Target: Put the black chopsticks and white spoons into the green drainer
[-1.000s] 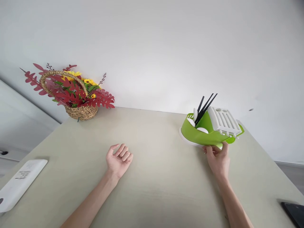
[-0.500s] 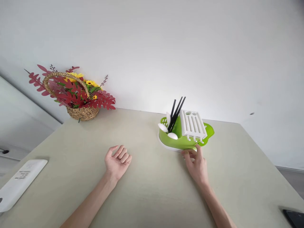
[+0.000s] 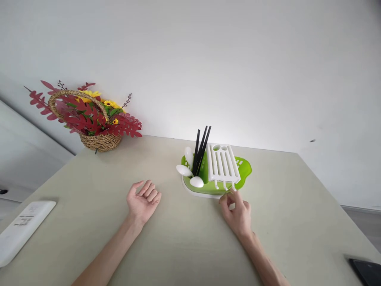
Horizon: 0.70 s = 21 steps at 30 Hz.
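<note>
The right hand [image 3: 236, 212], fingers bent, grips the near edge of the green plastic utensil holder with a white slotted top [image 3: 223, 163], which sits toward the back of the pale desk [image 3: 178, 246]. Black chopsticks [image 3: 201, 153] and white spoons [image 3: 197, 182] stand in its left end. The left hand [image 3: 143, 201] lies palm up, empty, fingers loosely curled, well apart from the holder, nearer the woven wicker basket of red leaves and yellow flowers [image 3: 101, 142].

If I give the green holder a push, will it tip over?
Probably not: the green holder sits on a wide white base, so it may slide instead. It looks like stiff plastic, so shouldn't bend much. The black chopsticks and white spoons lean, so they might rattle.
</note>
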Available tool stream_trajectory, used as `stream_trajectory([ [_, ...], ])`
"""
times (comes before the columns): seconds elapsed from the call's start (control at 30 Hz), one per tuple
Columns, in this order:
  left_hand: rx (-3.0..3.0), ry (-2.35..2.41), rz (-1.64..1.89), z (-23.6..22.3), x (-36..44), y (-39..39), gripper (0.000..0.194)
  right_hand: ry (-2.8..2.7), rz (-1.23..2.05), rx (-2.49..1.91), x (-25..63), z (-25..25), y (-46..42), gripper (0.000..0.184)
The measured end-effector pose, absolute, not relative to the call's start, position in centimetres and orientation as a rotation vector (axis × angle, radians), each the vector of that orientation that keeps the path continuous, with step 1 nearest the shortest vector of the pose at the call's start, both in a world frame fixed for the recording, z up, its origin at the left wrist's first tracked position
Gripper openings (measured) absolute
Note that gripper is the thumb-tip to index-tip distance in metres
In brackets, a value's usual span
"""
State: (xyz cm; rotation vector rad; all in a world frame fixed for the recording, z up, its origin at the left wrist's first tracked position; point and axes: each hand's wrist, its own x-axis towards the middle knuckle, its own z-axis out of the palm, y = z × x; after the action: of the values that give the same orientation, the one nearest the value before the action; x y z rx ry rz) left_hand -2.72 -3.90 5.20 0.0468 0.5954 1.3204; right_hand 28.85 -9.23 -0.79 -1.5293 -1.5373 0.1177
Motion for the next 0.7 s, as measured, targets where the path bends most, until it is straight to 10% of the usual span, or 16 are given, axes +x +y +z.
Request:
stream_trajectory([
  [0.7,0.114,0.572,1.358,5.34,-2.65,-3.51,0.042,-1.326,0.286,-1.529,28.86,-0.24,-9.68,0.024],
])
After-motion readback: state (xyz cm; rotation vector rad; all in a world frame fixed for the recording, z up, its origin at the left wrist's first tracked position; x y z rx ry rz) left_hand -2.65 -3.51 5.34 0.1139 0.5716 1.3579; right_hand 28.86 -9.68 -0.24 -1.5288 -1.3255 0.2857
